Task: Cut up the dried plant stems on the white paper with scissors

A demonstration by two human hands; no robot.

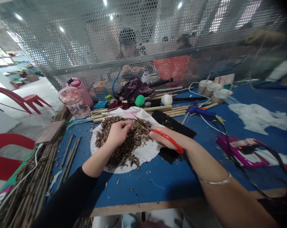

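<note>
My right hand (161, 140) grips a pair of scissors with red handles (169, 138). The blades point up and left, towards the fingertips of my left hand (118, 134). Those fingertips are pinched together above a heap of dry brown plant bits (124, 153); whatever is between them is too small to make out. Under the heap lies a white cloth (146, 155), spread on the blue tabletop (143, 188). Part of a black sheet (173, 123) shows beside the cloth, behind my right hand.
Bundled thin sticks (36, 180) line the left edge. At the back are a pink clear jug (74, 103), a green yarn ball (140, 100) and a white ball (166, 99). A blue glue gun (200, 110) and purple device (243, 155) with cables lie right. Perforated metal (98, 38) stands behind.
</note>
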